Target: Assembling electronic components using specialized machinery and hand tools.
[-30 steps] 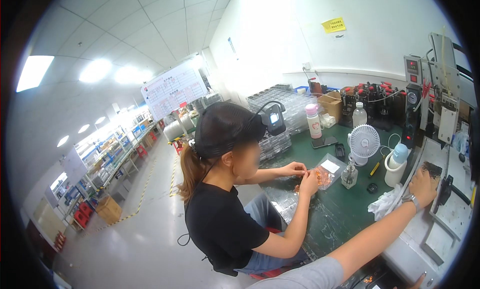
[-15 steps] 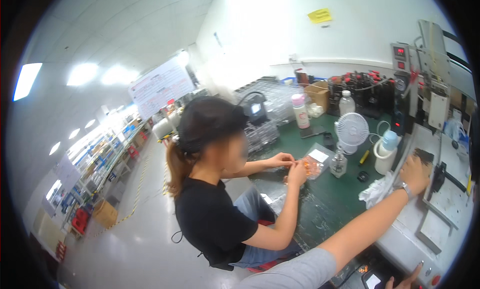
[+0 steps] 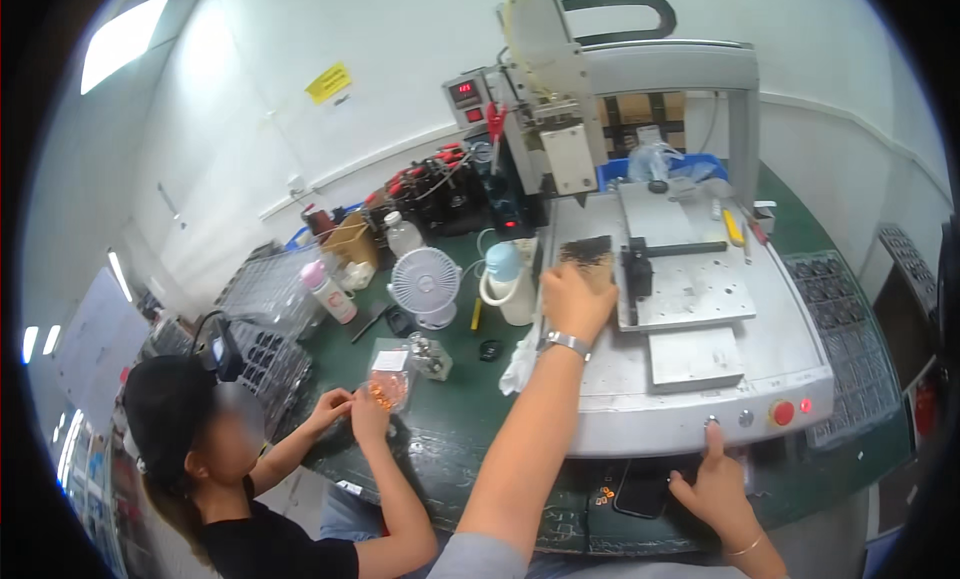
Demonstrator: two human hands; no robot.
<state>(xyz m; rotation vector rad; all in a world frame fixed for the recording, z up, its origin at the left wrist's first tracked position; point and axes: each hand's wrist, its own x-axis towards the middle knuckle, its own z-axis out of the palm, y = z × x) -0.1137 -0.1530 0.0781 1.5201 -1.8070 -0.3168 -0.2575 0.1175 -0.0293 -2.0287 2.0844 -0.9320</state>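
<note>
My left hand (image 3: pixel 578 304) is closed, knuckles up, on the white bed (image 3: pixel 625 399) of a benchtop machine. Its fingers rest at the near edge of a flat brown piece (image 3: pixel 600 271) with black smears at its far end. Whatever the fingers may grip is hidden beneath them. My right hand (image 3: pixel 722 494) is at the machine's front panel, index finger stretched up onto a small round button (image 3: pixel 711 421) and thumb held apart. Beside that button are a silver button (image 3: pixel 745 418), a red knob (image 3: pixel 781 412) and a lit red button (image 3: pixel 806 405).
Above the bed hangs the machine's head (image 3: pixel 570 154); a metal fixture plate (image 3: pixel 690 294) lies right of my left hand. A dark phone (image 3: pixel 641 489) lies near small orange parts (image 3: pixel 604 496). At left, a co-worker handles orange pieces (image 3: pixel 380 394) near a white fan (image 3: pixel 425 284).
My view has swung right, bringing the whole machine and my right hand into sight. My left hand stays by the black-smeared piece; my right index finger is now on the button.
</note>
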